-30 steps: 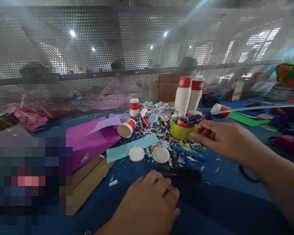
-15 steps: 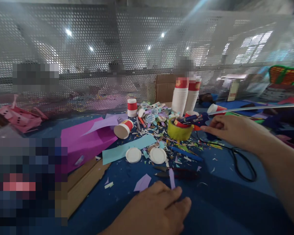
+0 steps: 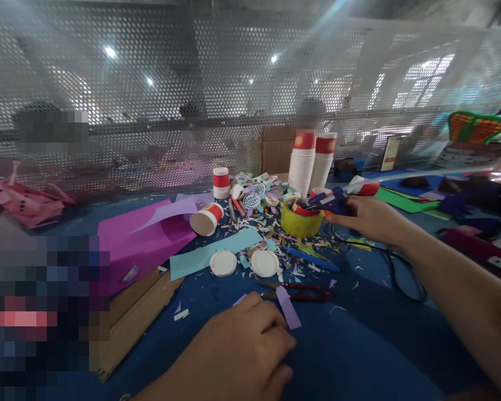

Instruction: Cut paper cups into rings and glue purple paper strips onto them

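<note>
- Our right hand [image 3: 357,217] is at the rear of the dark blue glue gun [image 3: 337,199]; we cannot tell whether it clamps it.
- Our left hand [image 3: 242,345] curls toward the surface's [image 3: 359,340] near edge beside a purple strip [image 3: 289,308], palm hidden.
- The gun's front overlaps the yellow tape roll [image 3: 301,224], something red [image 3: 301,209] inside.
- Nested paper cups [image 3: 301,167] stand toward the far edge.

Lilac strip [image 3: 289,308] now beside left fingers [image 3: 274,318]
</note>
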`<state>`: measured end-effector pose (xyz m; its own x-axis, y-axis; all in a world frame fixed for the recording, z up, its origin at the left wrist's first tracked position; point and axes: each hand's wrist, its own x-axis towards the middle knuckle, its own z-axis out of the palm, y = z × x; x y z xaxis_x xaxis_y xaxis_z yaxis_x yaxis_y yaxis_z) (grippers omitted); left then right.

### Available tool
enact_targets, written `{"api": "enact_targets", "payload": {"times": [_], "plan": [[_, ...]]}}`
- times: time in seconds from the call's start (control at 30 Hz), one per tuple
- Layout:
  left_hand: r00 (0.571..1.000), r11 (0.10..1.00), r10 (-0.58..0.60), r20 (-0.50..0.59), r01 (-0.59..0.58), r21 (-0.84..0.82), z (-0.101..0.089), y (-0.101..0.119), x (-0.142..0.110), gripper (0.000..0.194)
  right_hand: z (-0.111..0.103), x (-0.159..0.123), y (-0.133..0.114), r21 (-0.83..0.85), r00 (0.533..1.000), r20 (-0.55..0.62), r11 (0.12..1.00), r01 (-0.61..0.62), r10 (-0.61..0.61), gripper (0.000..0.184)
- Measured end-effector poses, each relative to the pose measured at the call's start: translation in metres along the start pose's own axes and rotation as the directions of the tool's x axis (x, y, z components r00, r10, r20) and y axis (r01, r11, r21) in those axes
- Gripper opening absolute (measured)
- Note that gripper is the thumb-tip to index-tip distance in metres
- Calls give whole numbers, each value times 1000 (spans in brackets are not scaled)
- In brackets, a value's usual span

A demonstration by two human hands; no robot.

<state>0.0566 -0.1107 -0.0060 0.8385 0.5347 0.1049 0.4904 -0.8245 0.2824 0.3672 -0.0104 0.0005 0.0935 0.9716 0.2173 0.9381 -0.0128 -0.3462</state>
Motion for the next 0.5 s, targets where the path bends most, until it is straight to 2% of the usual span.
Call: {"api": "enact_targets", "payload": {"times": [0.1, 0.13, 0.23, 0.33, 0.4, 0.5], "plan": [[993, 985, 118, -24, -114, 126, 15, -5, 2, 53, 1, 0, 1, 72, 997, -63, 997, -33, 38, 29], [985, 971, 167, -52, -155, 181, 21, -6, 2, 56, 1, -1, 1, 95, 994, -90, 994, -51, 59, 31], [971, 943, 226, -78, -198, 267, 35, -8, 2, 51, -3, -5, -3, 146, 973, -186, 983, -107, 133, 38], [952, 927, 261, -159, -202, 315, 40, -5, 0, 41, -7, -11, -12, 183, 955, -249, 976, -120, 164, 37], [941, 924, 274, -198, -200, 325, 39, -3, 0, 36, -9, -16, -19, 230, 951, -259, 967, -109, 168, 37], [963, 935, 220, -156, -163, 314, 37, -2, 2, 45, -7, -24, -28, 373, 964, -214, 925, -69, 159, 39]]}}
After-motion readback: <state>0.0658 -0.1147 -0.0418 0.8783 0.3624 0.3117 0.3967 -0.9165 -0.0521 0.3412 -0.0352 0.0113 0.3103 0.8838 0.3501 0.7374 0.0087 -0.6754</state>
